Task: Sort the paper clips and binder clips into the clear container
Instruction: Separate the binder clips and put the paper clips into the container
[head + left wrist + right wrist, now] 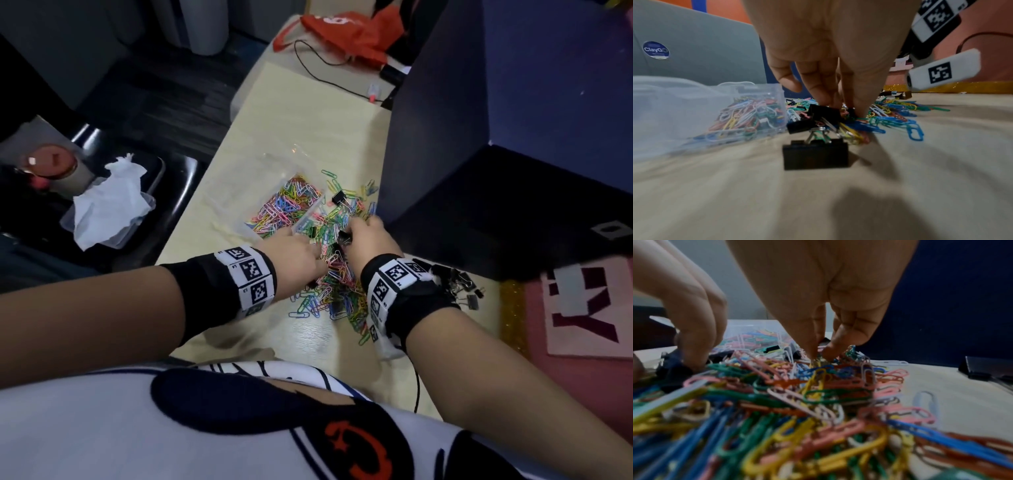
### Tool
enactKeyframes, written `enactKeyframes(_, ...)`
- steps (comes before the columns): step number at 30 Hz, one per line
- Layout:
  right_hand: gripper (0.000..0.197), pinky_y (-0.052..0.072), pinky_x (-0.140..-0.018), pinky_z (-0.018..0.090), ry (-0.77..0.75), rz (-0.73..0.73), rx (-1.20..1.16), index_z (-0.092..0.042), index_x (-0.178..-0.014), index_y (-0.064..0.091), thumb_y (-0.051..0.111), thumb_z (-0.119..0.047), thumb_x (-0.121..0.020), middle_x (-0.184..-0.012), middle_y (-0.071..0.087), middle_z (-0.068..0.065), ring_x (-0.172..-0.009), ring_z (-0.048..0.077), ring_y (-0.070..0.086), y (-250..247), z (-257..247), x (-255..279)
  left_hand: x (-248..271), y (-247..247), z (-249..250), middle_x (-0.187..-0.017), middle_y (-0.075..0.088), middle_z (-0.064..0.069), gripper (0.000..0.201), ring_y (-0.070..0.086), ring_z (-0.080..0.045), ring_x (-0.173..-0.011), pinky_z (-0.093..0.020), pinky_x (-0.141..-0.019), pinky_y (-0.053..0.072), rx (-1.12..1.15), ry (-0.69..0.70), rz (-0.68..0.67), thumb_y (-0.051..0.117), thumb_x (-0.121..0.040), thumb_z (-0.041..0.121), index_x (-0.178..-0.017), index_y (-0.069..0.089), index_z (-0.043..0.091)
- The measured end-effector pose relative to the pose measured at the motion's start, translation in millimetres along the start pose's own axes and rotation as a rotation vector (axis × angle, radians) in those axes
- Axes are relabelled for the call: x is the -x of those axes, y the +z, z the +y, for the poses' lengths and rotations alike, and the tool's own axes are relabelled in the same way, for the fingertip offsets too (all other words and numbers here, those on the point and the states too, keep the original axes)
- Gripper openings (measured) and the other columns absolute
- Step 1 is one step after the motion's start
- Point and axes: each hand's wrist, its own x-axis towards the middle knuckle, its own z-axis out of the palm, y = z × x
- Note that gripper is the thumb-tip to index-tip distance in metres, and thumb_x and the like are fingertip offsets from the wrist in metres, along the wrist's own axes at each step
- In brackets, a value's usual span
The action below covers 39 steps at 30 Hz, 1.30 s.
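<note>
Pale wood desk [308, 113], dark blue partition along its right edge. My left hand [294, 253] and right hand [368, 240] are both down in the loose pile of coloured paper clips [337, 291] mid-desk. Clear container [274, 192] sits just beside the pile toward the left edge, already holding a thick layer of paper clips. Small heap of black binder clips [459, 284] lies near the right edge, apart from the pile, more mixed in with it.

Judging progress: roughly half done. Many paper clips are boxed, a big pile and all visible binder clips are left outside.

Grips: left fingers [824, 91] bunch down onto a black binder clip [824, 113] among the clips; looks like a pinch. Right fingertips [812, 347] pinch into the paper clips, thumb opposite.

Head view hides both fingertips behind the hand backs. Left wrist view alone shows another binder clip [815, 154] standing on bare desk nearer the camera. Right wrist view shows the pinch itself.
</note>
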Motion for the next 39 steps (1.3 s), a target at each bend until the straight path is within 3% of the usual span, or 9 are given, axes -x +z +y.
enactKeyframes(9,0.009,0.048,-0.085,0.032,0.029,-0.032,-0.033,-0.024,-0.093,0.062,0.063,-0.018,-0.086,-0.114,0.054,0.005,-0.101,0.025,0.058,-16.3,7.1,11.6,-5.2,-0.6,1.6,-0.095,0.065,-0.002,0.015,0.059,-0.025,-0.093,-0.038,-0.089,0.039,-0.057,0.075,0.083,0.051,-0.089,0.011,-0.099,0.062,0.015)
enactKeyframes(12,0.011,0.044,-0.077,0.028,0.035,-0.011,-0.074,-0.027,-0.083,0.055,0.063,-0.021,-0.086,-0.104,0.059,0.000,-0.097,0.022,0.059,-20.5,9.9,18.3,-9.5,-2.9,-2.9,-0.089,0.064,-0.001,0.009,0.060,-0.025,-0.088,-0.038,-0.089,0.041,-0.069,0.099,0.078,0.053,-0.090,0.015,-0.098,0.057,0.014)
enactKeyframes(18,0.018,0.045,-0.069,0.030,0.098,0.068,-0.196,-0.022,-0.094,0.048,0.063,-0.029,-0.087,-0.090,0.059,-0.001,-0.082,0.022,0.057,-24.3,16.3,33.7,-12.9,-4.5,-1.1,-0.105,0.059,-0.003,0.028,0.054,-0.026,-0.099,-0.044,-0.092,0.042,-0.071,0.108,0.006,0.051,-0.090,0.024,-0.118,0.050,0.020)
enactKeyframes(23,0.021,0.048,-0.075,0.029,0.164,0.056,-0.256,-0.024,-0.090,0.055,0.073,-0.027,-0.079,-0.099,0.060,0.000,-0.090,0.020,0.059,-21.0,29.9,42.2,-17.1,-1.8,5.4,-0.096,0.060,-0.001,0.019,0.057,-0.023,-0.093,-0.047,-0.089,0.049,-0.071,0.090,0.002,0.058,-0.090,0.024,-0.108,0.058,0.017)
enactKeyframes(28,0.027,0.047,-0.071,0.030,0.263,0.109,-0.359,-0.021,-0.097,0.055,0.063,-0.045,-0.086,-0.089,0.062,-0.002,-0.082,0.019,0.059,-17.5,46.2,51.1,-19.9,-12.6,7.5,-0.100,0.061,-0.003,0.017,0.056,-0.024,-0.095,-0.046,-0.090,0.049,-0.094,0.081,0.032,0.050,-0.094,0.019,-0.108,0.058,0.014)
enactKeyframes(32,0.022,0.040,-0.069,0.026,0.407,0.219,-0.417,-0.018,-0.113,0.055,0.055,-0.030,-0.093,-0.091,0.058,0.000,-0.081,0.019,0.053,-15.1,65.6,59.8,-26.1,-29.0,8.7,-0.095,0.062,-0.004,0.026,0.058,-0.024,-0.087,-0.039,-0.077,0.049,-0.028,0.025,0.035,0.044,-0.092,0.028,-0.103,0.062,0.013)
enactKeyframes(35,0.020,0.051,-0.073,0.032,0.548,0.279,-0.472,-0.019,-0.113,0.053,0.052,-0.022,-0.094,-0.090,0.060,0.002,-0.084,0.024,0.061,-12.3,80.0,65.4,-35.2,-44.1,18.9,-0.090,0.062,-0.005,0.027,0.057,-0.024,-0.079,-0.035,-0.067,0.049,0.063,-0.002,0.008,0.043,-0.091,0.029,-0.095,0.064,0.013)
enactKeyframes(37,0.020,0.056,-0.075,0.037,0.618,0.332,-0.527,-0.020,-0.112,0.053,0.052,-0.020,-0.092,-0.096,0.066,0.005,-0.087,0.027,0.065,-11.1,89.8,67.2,-43.8,-54.1,29.4,-0.095,0.065,-0.007,0.025,0.061,-0.027,-0.086,-0.037,-0.072,0.052,0.151,0.001,0.038,0.044,-0.093,0.026,-0.098,0.064,0.012)
enactKeyframes(39,0.025,0.051,-0.072,0.030,0.651,0.371,-0.551,-0.019,-0.117,0.053,0.053,-0.018,-0.092,-0.106,0.066,0.007,-0.093,0.028,0.065,-12.3,98.2,69.9,-53.7,-61.1,39.8,-0.105,0.068,-0.009,0.028,0.062,-0.029,-0.098,-0.037,-0.082,0.052,0.292,-0.003,0.128,0.046,-0.094,0.022,-0.114,0.064,0.013)
